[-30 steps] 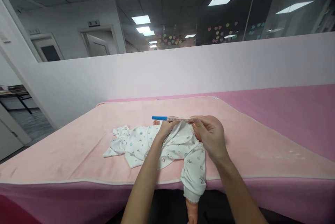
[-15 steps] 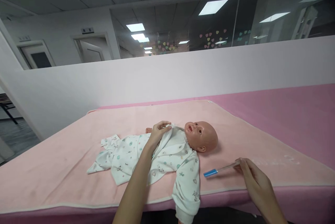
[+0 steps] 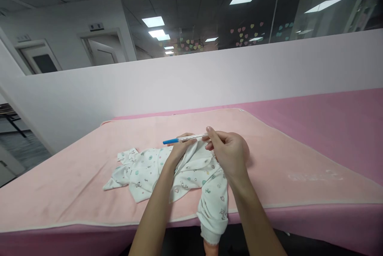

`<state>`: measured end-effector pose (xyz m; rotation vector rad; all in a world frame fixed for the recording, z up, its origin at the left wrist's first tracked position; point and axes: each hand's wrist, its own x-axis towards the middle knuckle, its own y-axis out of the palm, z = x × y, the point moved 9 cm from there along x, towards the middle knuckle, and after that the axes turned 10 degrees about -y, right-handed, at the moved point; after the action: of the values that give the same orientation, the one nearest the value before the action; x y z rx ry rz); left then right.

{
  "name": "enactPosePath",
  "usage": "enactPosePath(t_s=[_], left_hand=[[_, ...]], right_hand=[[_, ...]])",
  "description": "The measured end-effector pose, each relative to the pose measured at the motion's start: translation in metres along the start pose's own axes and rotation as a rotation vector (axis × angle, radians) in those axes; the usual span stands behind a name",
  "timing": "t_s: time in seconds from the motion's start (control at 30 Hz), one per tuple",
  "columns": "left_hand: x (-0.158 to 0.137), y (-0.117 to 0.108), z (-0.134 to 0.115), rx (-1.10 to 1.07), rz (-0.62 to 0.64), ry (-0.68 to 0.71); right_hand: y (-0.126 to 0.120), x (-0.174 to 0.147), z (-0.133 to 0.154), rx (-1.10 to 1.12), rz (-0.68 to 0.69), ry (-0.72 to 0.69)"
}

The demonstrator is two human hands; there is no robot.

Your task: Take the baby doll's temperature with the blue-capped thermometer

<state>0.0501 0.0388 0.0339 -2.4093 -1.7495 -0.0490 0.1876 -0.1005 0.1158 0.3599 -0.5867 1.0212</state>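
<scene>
One thermometer (image 3: 185, 138) lifted higher, right hand (image 3: 229, 151) pinching it; left hand (image 3: 178, 150) holding one shirt (image 3: 194, 176)

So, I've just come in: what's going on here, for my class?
A person's right hand holds a thermometer by its clear end, the blue end pointing away. The left hand grips the front of the clothes on a doll. The doll lies on a blanket, one arm over the near edge, its head partly hidden behind the right hand.
</scene>
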Motion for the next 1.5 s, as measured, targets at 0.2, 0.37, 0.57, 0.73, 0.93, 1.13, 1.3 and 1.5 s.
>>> enactPosePath(t_s=[0.2, 0.37, 0.57, 0.73, 0.93, 1.13, 1.3, 1.5], left_hand=[[0.003, -0.002, 0.005, -0.029, 0.002, 0.023], [0.007, -0.003, 0.011, -0.047, -0.028, 0.009], [0.01, 0.0, 0.01, -0.012, -0.012, 0.035], [0.009, 0.0, 0.008, -0.007, -0.008, 0.07], [0.001, 0.0, 0.002, -0.079, 0.016, 0.063], [0.004, 0.003, 0.012, -0.112, 0.082, -0.037], [0.002, 0.008, 0.007, -0.051, 0.14, 0.007], [0.003, 0.009, 0.008, -0.033, 0.115, 0.01]], right_hand=[[0.007, -0.002, -0.007, -0.006, 0.006, 0.018], [-0.044, -0.028, -0.065, -0.097, -0.055, 0.149], [-0.145, -0.074, -0.145, -0.541, -0.006, 0.325], [-0.152, -0.063, -0.154, -0.901, 0.154, 0.182], [-0.142, -0.06, -0.143, -1.123, 0.105, 0.15], [-0.036, -0.058, -0.091, -0.646, 0.22, -0.193], [0.051, -0.035, -0.051, -0.617, 0.195, -0.537], [0.057, -0.035, -0.06, -0.53, 0.051, -0.574]])
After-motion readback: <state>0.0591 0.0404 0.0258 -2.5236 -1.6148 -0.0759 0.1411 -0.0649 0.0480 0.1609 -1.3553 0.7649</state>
